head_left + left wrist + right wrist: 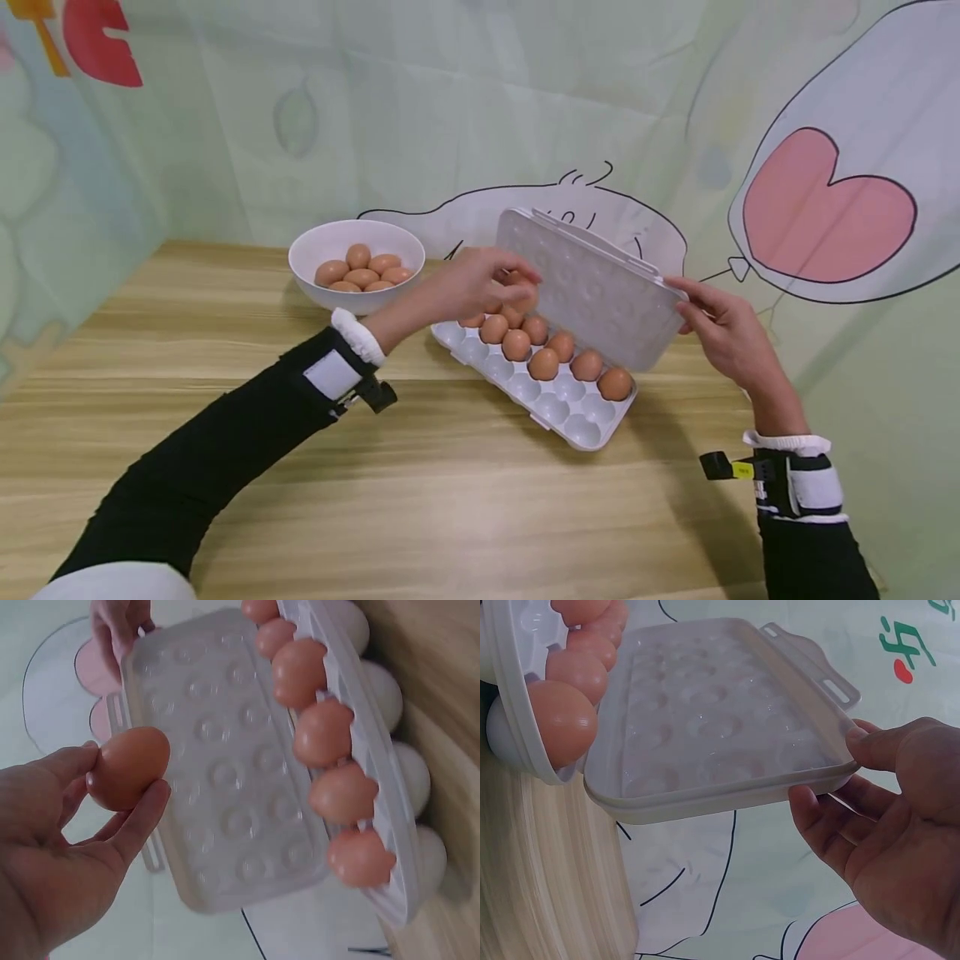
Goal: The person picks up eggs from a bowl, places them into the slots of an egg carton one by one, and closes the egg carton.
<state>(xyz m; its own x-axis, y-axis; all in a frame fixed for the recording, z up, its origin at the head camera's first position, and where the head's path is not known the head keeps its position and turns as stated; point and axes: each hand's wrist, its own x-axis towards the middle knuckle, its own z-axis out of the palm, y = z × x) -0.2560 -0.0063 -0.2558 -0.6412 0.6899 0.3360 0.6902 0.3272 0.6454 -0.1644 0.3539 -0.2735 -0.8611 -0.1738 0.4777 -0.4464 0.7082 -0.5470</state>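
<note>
Between thumb and fingers, my left hand (480,287) pinches a brown egg (129,769), held above the far left part of the egg tray in the head view. The white plastic egg tray (551,410) has several brown eggs (543,364) in its back rows, while cups along its front side hold none. Its translucent hinged lid (600,287) stands raised behind the eggs. At the lid's right corner, my right hand (726,333) grips the edge, with the thumb on the inner face and fingers behind, as the right wrist view shows.
A white bowl (303,267) with several brown eggs (362,278) stands left of the tray at the back of the wooden table (450,517). Behind it hangs a printed cloth backdrop (420,108) with cartoon drawings.
</note>
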